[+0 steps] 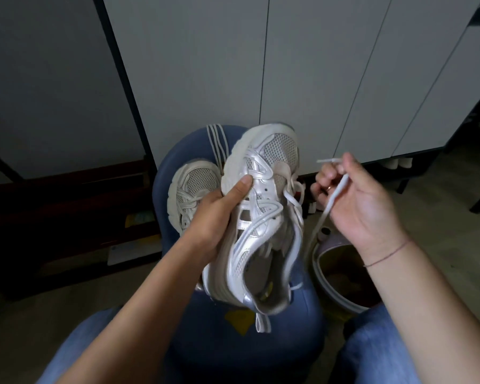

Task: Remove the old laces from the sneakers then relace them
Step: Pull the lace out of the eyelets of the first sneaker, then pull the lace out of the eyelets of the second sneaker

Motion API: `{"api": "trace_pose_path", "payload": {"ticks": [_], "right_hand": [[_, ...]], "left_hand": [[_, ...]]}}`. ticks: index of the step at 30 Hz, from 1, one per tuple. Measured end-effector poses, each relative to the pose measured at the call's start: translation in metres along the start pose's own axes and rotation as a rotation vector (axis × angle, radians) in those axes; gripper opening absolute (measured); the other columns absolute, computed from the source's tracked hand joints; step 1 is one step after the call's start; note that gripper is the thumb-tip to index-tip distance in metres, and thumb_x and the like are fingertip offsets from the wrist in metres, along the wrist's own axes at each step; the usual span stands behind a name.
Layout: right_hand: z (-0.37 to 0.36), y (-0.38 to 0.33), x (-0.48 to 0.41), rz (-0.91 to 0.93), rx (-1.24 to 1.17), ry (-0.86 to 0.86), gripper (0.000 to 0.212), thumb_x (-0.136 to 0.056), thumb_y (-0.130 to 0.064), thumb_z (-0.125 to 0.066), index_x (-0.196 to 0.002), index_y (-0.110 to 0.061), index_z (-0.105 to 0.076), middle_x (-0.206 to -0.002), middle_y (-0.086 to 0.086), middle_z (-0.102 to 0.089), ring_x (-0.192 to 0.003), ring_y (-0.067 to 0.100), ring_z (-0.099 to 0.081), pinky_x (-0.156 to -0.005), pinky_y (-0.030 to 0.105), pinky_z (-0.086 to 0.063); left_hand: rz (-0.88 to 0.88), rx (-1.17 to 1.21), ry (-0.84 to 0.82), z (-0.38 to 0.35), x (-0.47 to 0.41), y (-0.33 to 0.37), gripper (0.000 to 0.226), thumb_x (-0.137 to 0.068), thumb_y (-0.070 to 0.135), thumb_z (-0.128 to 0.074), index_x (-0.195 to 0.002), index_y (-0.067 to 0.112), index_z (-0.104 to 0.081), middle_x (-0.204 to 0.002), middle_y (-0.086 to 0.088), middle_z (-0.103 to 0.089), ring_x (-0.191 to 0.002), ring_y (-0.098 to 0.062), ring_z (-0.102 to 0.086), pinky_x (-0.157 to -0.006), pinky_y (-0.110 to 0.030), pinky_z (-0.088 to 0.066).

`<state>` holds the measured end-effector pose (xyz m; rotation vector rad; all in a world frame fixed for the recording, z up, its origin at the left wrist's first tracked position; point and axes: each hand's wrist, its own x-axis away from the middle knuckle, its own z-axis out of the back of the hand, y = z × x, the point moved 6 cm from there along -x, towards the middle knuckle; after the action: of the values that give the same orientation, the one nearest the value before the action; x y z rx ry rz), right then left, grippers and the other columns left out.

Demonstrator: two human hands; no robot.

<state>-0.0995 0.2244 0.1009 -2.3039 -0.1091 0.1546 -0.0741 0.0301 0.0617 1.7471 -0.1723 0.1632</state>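
1. Left hand (214,214): the grip is closed round the held sneaker (261,236), with the fingers under the sole and the thumb pressed on the silver side overlay near the forefoot. The shoe is raised off the stool (302,314) with its toe pointing away and its opening towards the person. I judge this turns the eyelet rows to face the working hand.
2. Right hand (355,198): the grip pinches the lace (331,198) between curled fingers, with the palm turned partly upward. The tip pokes out leftward above the fingers. The strand drops from the hand towards the shoe's far flank, and where it joins the shoe is hidden.
3. Lace relative to grip: it is held just right of the tongue and apart from it. A few crossings sit in the eyelets towards the toe, and the eyelets nearer the collar show empty. I cannot tell whether the lace is coming out or going in.
4. Second sneaker (194,187): it lies on the stool just behind the left hand, which partly covers it. It looks laced as far as can be seen.
5. Loose laces (218,142): they are draped over the stool's far edge, and neither hand touches them. I judge they were put there to stay clear of the work.
6. Bin (319,261): it stands on the floor beside the stool, below the right hand.
7. Cabinet doors (205,65): these pale panels stand behind everything.
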Motion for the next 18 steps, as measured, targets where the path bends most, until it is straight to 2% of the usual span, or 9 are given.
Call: {"api": "trace_pose_path", "payload": {"ticks": [3, 6, 9, 12, 14, 16, 18], "right_hand": [[0.019, 0.017, -0.004, -0.034, 0.226, 0.153, 0.021, -0.088, -0.018, -0.054, -0.068, -0.016, -0.049, -0.064, 0.002, -0.05, -0.056, 0.012, -0.05, -0.058, 0.023, -0.044], [0.016, 0.032, -0.003, -0.033, 0.426, 0.124, 0.019, -0.093, -0.009, -0.052, -0.075, -0.015, -0.056, -0.068, 0.004, -0.055, -0.057, 0.013, -0.051, -0.054, 0.022, -0.043], [-0.001, 0.039, 0.003, 0.01, 0.558, 0.06, 0.018, -0.095, -0.017, -0.053, -0.079, -0.017, -0.059, -0.068, -0.003, -0.059, -0.061, 0.008, -0.053, -0.059, 0.02, -0.044], [-0.011, 0.041, 0.005, 0.093, 0.726, -0.026, 0.018, -0.09, -0.031, -0.057, -0.076, -0.02, -0.059, -0.065, -0.013, -0.059, -0.066, 0.001, -0.052, -0.069, 0.019, -0.042], [-0.016, 0.042, 0.006, 0.117, 0.768, -0.08, 0.017, -0.087, -0.033, -0.058, -0.075, -0.021, -0.059, -0.065, -0.015, -0.058, -0.067, -0.001, -0.051, -0.071, 0.02, -0.04], [-0.018, 0.042, 0.005, 0.134, 0.753, -0.101, 0.018, -0.09, -0.025, -0.057, -0.073, -0.02, -0.059, -0.064, -0.015, -0.057, -0.066, -0.001, -0.051, -0.069, 0.019, -0.041], [-0.016, 0.038, 0.003, 0.117, 0.612, -0.083, 0.021, -0.09, -0.022, -0.056, -0.07, -0.021, -0.061, -0.067, -0.01, -0.058, -0.069, 0.004, -0.053, -0.07, 0.019, -0.044]], "left_hand": [[0.02, 0.056, -0.008, 0.008, -0.004, 0.002, 0.06, -0.074, 0.049, -0.067, -0.114, 0.005, -0.07, -0.107, -0.016, -0.074, -0.101, -0.032, -0.071, -0.097, -0.044, -0.052], [0.047, 0.139, -0.062, 0.017, -0.011, 0.001, 0.062, -0.076, 0.051, -0.069, -0.122, 0.009, -0.068, -0.12, -0.017, -0.069, -0.113, -0.035, -0.065, -0.107, -0.05, -0.043], [0.054, 0.133, -0.124, 0.021, -0.012, 0.002, 0.061, -0.08, 0.052, -0.066, -0.126, 0.011, -0.066, -0.125, -0.016, -0.066, -0.118, -0.034, -0.063, -0.11, -0.05, -0.04], [0.048, 0.059, -0.106, 0.025, -0.012, 0.003, 0.061, -0.079, 0.053, -0.066, -0.123, 0.01, -0.068, -0.122, -0.017, -0.068, -0.115, -0.034, -0.064, -0.109, -0.05, -0.041], [0.035, 0.04, -0.103, 0.026, -0.011, 0.004, 0.063, -0.077, 0.054, -0.068, -0.121, 0.009, -0.068, -0.121, -0.017, -0.068, -0.114, -0.034, -0.065, -0.109, -0.051, -0.041], [0.03, 0.037, -0.109, 0.025, -0.01, 0.005, 0.066, -0.074, 0.055, -0.071, -0.121, 0.008, -0.068, -0.121, -0.017, -0.068, -0.114, -0.034, -0.065, -0.109, -0.05, -0.042], [0.034, 0.045, -0.102, 0.024, -0.01, 0.006, 0.065, -0.075, 0.054, -0.07, -0.121, 0.009, -0.069, -0.12, -0.017, -0.069, -0.114, -0.034, -0.065, -0.109, -0.05, -0.042]]}}
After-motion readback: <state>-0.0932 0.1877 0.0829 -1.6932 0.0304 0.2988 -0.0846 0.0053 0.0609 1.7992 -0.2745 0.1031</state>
